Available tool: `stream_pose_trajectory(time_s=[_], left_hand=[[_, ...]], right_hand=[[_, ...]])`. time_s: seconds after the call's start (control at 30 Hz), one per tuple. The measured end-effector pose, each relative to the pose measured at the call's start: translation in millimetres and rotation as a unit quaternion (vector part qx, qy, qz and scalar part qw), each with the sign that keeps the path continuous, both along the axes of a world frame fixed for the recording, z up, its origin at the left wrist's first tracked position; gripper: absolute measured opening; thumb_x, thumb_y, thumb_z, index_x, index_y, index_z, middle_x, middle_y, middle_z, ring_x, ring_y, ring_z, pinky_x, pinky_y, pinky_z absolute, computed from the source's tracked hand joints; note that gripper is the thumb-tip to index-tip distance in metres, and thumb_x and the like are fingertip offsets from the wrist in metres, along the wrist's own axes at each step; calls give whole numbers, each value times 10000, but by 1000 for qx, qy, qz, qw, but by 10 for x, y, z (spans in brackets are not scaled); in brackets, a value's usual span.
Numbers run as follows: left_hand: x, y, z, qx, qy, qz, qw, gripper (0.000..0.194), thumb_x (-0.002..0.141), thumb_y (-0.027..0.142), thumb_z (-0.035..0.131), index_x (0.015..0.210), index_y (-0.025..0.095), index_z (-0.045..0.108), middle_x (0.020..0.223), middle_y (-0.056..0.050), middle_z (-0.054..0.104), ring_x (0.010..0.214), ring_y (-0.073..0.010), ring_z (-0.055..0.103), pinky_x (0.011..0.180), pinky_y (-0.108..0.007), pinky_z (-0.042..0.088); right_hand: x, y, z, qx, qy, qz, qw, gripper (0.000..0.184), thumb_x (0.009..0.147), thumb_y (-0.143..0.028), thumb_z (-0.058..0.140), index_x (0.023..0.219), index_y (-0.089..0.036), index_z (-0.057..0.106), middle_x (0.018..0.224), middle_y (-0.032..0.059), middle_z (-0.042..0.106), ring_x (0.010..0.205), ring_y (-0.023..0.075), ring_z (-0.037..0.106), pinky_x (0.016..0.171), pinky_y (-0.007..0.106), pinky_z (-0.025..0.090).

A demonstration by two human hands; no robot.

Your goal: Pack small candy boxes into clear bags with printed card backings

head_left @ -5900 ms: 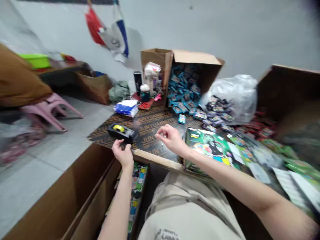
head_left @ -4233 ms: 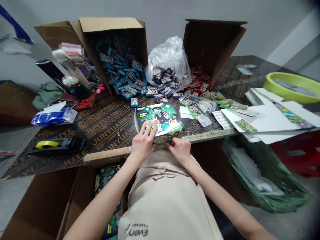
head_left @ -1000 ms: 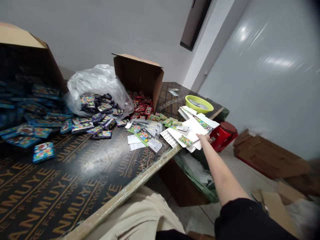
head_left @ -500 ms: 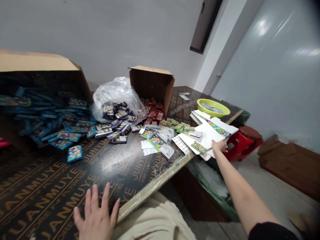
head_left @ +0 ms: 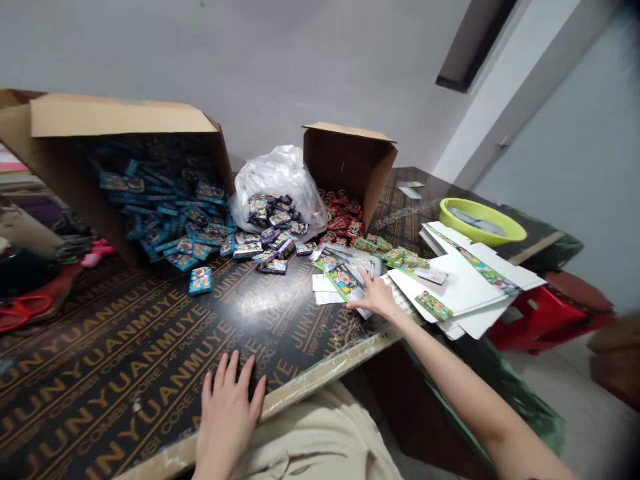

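Observation:
My left hand (head_left: 229,407) lies flat near the front edge of the dark plywood table (head_left: 165,373), fingers spread. Over a green printed packet (head_left: 345,277) my right hand (head_left: 376,297) reaches with its fingers apart; whether it touches the packet I cannot tell. White slips (head_left: 327,288) lie just left of that packet. Flat white card sheets (head_left: 465,283) with a colourful printed strip are stacked to the right, a small green packet (head_left: 434,305) on top. Between them and the wall sit several loose green packets (head_left: 400,257).
A cardboard box (head_left: 125,117) on its side spills blue packets (head_left: 170,217); one blue packet (head_left: 201,281) lies apart. Purple packets (head_left: 273,247) spill from a plastic bag (head_left: 280,170), red ones (head_left: 345,217) from another box (head_left: 350,157). A yellow-green basin (head_left: 515,233), red stool (head_left: 555,320) and scissors (head_left: 25,310) flank these.
The green box my hands held earlier is out of view. My right hand has left the white sheets and moved left to the green packet. My left hand came to rest on the table.

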State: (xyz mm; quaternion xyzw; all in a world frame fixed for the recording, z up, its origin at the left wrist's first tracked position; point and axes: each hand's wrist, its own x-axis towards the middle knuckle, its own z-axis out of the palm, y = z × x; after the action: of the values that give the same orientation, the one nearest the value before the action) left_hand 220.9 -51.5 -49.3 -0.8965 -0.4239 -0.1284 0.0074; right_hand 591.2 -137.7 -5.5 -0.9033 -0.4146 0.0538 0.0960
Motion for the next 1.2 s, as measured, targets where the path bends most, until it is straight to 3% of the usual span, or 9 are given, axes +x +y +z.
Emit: stream_pose_trajectory(time_s=[0.13,0.33,0.43,0.57,0.7,0.83,0.93,1.07,1.2], left_hand=[[-16,-23,31,-13,-5,3,1000,465,800,398,420,1140,127,585,1300,-170,472,1259,-304,339,1036,-474,216],[4,23,98,-95,-17,19,995,403,819,375,423,1144,190,573,1310,-139,471,1257,-298,349,998,-523,253],[377,163,200,-162,-29,-39,986,368,842,363,406,1149,227,556,1331,-111,454,1257,-276,359,992,-536,256],[1232,426,311,-146,-15,-207,967,534,835,411,437,1305,162,389,1432,-137,283,1333,-284,197,1041,-509,189],[1753,575,267,-138,18,-278,950,635,821,498,437,1344,155,326,1435,-136,274,1335,-285,189,1051,-498,181],[1697,502,102,-118,25,-302,946,627,849,545,326,1360,183,297,1433,-120,283,1334,-277,199,1051,-497,186],[1560,414,12,-95,29,-301,948,590,868,527,284,1363,205,294,1431,-103,293,1328,-279,216,1045,-519,187],[1480,378,-35,-69,28,-301,951,548,867,498,324,1341,223,343,1414,-96,332,1313,-284,257,1034,-533,208],[1450,336,-45,-76,17,-296,952,532,859,465,372,1333,224,360,1406,-107,347,1305,-287,268,1034,-534,200]], right_hand=[[34,65,-173,-22,64,-30,997,1214,394,-581,773,1397,-270,165,1179,164,453,1105,385,434,855,438,346],[273,-32,-242,1,126,-24,992,1086,415,-471,798,1352,-244,299,1223,125,503,1126,353,440,920,451,310],[252,-24,-249,28,147,-3,989,983,416,-372,811,1300,-266,392,1212,86,529,1107,326,465,902,417,342],[235,-60,-232,82,153,17,985,731,567,-276,715,1253,-207,472,1018,63,622,920,255,568,803,351,419],[288,-188,-212,143,143,12,979,529,745,-203,469,1272,-152,453,758,24,624,707,186,582,685,308,456],[278,-295,-195,145,153,34,977,454,712,-221,545,1163,-165,565,658,-2,609,618,172,576,615,283,461],[343,-309,-66,129,136,48,981,359,691,-294,626,1042,-222,643,818,36,652,794,215,589,733,322,446],[777,-409,251,89,3,-48,995,524,714,-333,625,1215,-224,514,1288,139,449,1202,345,330,945,498,248],[1195,-656,451,-46,-106,-129,985,672,636,-143,649,1274,-190,444,1146,200,547,1070,383,470,864,559,292]])
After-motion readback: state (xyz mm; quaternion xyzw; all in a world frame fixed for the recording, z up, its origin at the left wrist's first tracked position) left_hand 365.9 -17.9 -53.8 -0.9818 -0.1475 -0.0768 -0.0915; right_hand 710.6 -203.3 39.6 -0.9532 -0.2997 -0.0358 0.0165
